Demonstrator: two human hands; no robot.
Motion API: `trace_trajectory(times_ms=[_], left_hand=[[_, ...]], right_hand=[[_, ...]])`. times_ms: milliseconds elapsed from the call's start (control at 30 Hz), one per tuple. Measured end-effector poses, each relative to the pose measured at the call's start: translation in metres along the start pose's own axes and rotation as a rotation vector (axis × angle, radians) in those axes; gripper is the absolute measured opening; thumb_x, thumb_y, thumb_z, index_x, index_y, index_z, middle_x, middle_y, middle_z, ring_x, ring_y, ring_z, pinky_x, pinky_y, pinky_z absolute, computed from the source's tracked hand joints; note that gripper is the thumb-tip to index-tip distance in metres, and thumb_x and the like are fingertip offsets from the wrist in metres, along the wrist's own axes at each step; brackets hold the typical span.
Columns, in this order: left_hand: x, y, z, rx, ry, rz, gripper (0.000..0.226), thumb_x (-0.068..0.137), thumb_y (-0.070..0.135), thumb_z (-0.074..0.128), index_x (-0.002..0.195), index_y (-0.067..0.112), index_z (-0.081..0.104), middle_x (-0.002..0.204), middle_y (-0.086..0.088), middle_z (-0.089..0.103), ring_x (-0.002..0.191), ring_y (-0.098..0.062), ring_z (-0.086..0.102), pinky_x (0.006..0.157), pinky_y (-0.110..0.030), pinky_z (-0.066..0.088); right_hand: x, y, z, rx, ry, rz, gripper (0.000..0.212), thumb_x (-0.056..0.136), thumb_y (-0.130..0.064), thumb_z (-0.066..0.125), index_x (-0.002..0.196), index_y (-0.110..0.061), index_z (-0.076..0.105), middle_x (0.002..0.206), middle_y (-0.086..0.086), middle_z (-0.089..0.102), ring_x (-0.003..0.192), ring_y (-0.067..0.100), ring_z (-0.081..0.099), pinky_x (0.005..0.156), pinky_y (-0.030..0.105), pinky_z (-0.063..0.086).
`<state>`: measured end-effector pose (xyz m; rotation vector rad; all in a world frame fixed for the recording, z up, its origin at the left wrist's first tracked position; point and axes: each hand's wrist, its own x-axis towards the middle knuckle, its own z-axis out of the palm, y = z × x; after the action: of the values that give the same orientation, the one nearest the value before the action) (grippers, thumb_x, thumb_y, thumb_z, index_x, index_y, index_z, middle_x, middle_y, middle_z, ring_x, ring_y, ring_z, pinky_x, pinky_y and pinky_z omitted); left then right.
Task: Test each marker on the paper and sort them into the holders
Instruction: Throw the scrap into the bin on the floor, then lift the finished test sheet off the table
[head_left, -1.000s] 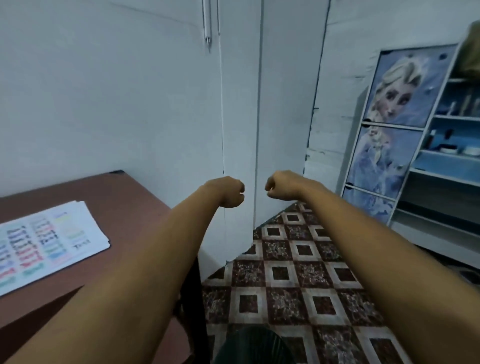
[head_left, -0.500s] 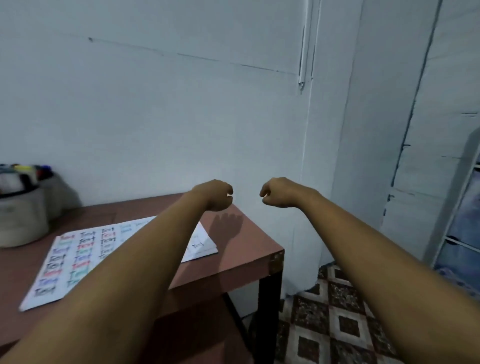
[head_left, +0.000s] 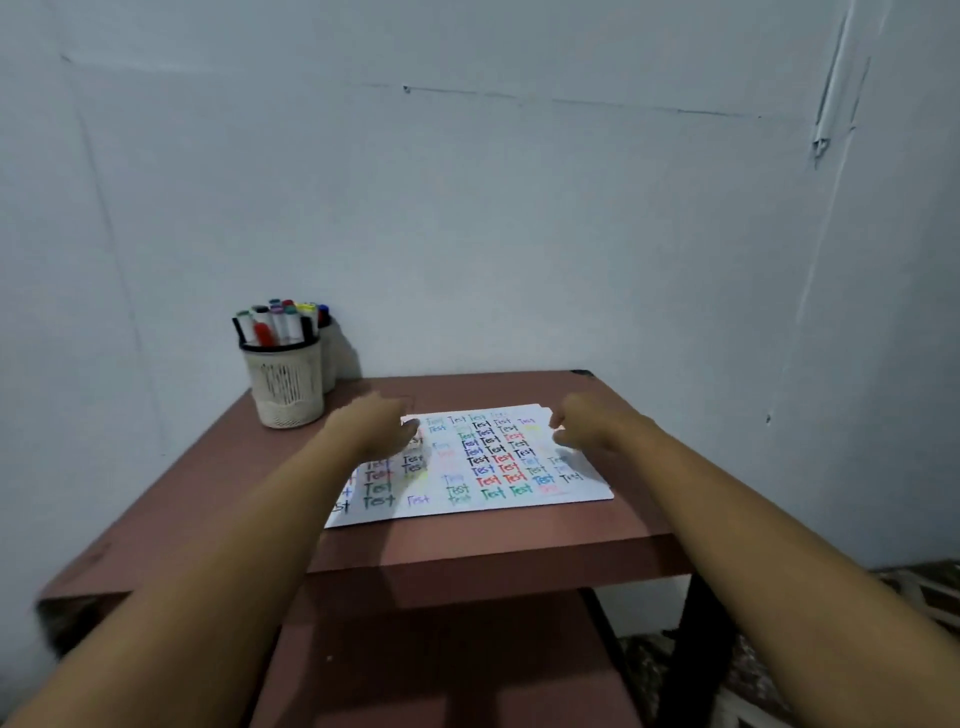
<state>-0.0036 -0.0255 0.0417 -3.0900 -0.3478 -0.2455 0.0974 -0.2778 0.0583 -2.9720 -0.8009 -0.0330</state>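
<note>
My left hand (head_left: 376, 426) and right hand (head_left: 589, 423) hover over the paper (head_left: 493, 470); nothing held, each grip's width lost in blur. I'd reach far left and draw one marker (head_left: 265, 332) straight up from the holder (head_left: 284, 387).

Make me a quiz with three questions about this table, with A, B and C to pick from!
1. Where does the front marker holder stand?
A. on a chair
B. at the table's back left corner
C. on the floor

2. What colour is the top of the table?
A. reddish brown
B. green
C. yellow

3. How is the paper?
A. blank
B. crumpled into a ball
C. lying flat, full of the word "Test"

Answers:
1 B: it stands near the wall, left of the paper.
2 A: the bare top around the paper is reddish brown.
3 C: rows of coloured "Test" cover the flat sheet.
</note>
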Motion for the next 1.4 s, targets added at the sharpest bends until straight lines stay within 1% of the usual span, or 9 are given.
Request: trace_trajectory(times_ms=[67, 300, 500, 700, 867, 1000, 1100, 1200, 1400], left_hand=[[-0.012, -0.021, 0.011, 0.017, -0.013, -0.109, 0.048, 0.096, 0.046, 0.034, 0.131, 0.017, 0.048, 0.132, -0.014, 0.045, 0.118, -0.034, 0.047, 0.096, -0.042, 0.042], [-0.030, -0.040, 0.030, 0.011, -0.037, -0.358, 0.056, 0.094, 0.052, 0.032, 0.134, 0.014, 0.043, 0.134, -0.017, 0.039, 0.121, -0.034, 0.042, 0.095, -0.044, 0.040], [-0.012, -0.040, 0.028, -0.092, -0.136, -0.446, 0.049, 0.089, 0.040, 0.045, 0.127, 0.009, 0.048, 0.129, -0.015, 0.050, 0.114, -0.031, 0.050, 0.089, -0.037, 0.046], [-0.001, -0.042, 0.029, -0.113, -0.139, -0.452, 0.042, 0.089, 0.033, 0.052, 0.122, 0.008, 0.050, 0.123, -0.010, 0.056, 0.111, -0.028, 0.053, 0.085, -0.034, 0.046], [0.002, -0.048, 0.036, -0.143, -0.120, -0.453, 0.047, 0.087, 0.037, 0.051, 0.125, 0.008, 0.048, 0.127, -0.015, 0.053, 0.113, -0.032, 0.052, 0.086, -0.037, 0.047], [0.000, -0.049, 0.037, -0.204, -0.090, -0.480, 0.051, 0.086, 0.038, 0.052, 0.127, 0.007, 0.047, 0.126, -0.014, 0.053, 0.110, -0.030, 0.054, 0.082, -0.035, 0.048], [-0.006, -0.051, 0.037, -0.444, -0.020, -0.573, 0.050, 0.087, 0.033, 0.054, 0.128, 0.005, 0.045, 0.126, -0.016, 0.053, 0.111, -0.030, 0.054, 0.086, -0.034, 0.048], [-0.006, -0.054, 0.031, -0.944, 0.159, -0.635, 0.034, 0.087, 0.021, 0.054, 0.114, 0.000, 0.055, 0.106, -0.020, 0.061, 0.095, -0.034, 0.060, 0.086, -0.038, 0.049], [-0.014, -0.038, -0.027, -1.581, 0.396, -0.392, 0.012, 0.092, 0.010, 0.046, 0.099, 0.005, 0.054, 0.082, -0.011, 0.061, 0.068, -0.025, 0.059, 0.062, -0.032, 0.047]], right_hand=[[0.007, -0.007, 0.012, -0.034, -0.044, 0.032, 0.030, 0.086, -0.026, 0.056, 0.112, -0.014, 0.065, 0.116, 0.003, 0.064, 0.105, 0.023, 0.059, 0.092, 0.038, 0.048], [0.016, -0.020, 0.039, 0.030, 0.066, 0.131, 0.021, 0.090, -0.016, 0.049, 0.106, -0.007, 0.058, 0.108, 0.010, 0.062, 0.089, 0.024, 0.056, 0.066, 0.030, 0.044], [0.024, -0.031, 0.045, 0.227, 0.080, 0.355, 0.006, 0.085, -0.011, 0.052, 0.080, -0.013, 0.049, 0.085, 0.004, 0.055, 0.079, 0.023, 0.053, 0.050, 0.024, 0.034], [0.028, -0.038, 0.050, 0.450, 0.162, 0.541, 0.005, 0.088, -0.020, 0.052, 0.089, -0.015, 0.053, 0.102, 0.007, 0.061, 0.096, 0.028, 0.059, 0.080, 0.034, 0.049], [0.027, -0.040, 0.046, 0.563, 0.149, 0.556, 0.014, 0.080, -0.026, 0.051, 0.090, -0.016, 0.053, 0.104, 0.009, 0.062, 0.097, 0.030, 0.059, 0.089, 0.040, 0.050], [0.021, -0.040, 0.040, 0.814, 0.188, 0.348, 0.013, 0.085, -0.018, 0.044, 0.096, -0.015, 0.050, 0.090, 0.004, 0.063, 0.075, 0.020, 0.061, 0.062, 0.028, 0.048], [0.014, -0.033, 0.032, 1.056, 0.305, 0.158, 0.027, 0.087, -0.010, 0.045, 0.112, -0.011, 0.055, 0.101, 0.007, 0.067, 0.083, 0.024, 0.066, 0.065, 0.030, 0.051], [0.005, -0.025, 0.019, 1.337, 0.383, 0.040, 0.015, 0.089, -0.006, 0.054, 0.100, -0.015, 0.057, 0.102, 0.012, 0.069, 0.086, 0.029, 0.069, 0.076, 0.044, 0.057], [-0.001, -0.014, -0.010, 1.512, 0.558, -0.044, 0.017, 0.089, -0.005, 0.057, 0.103, -0.015, 0.059, 0.096, 0.008, 0.071, 0.080, 0.025, 0.071, 0.071, 0.043, 0.058]])
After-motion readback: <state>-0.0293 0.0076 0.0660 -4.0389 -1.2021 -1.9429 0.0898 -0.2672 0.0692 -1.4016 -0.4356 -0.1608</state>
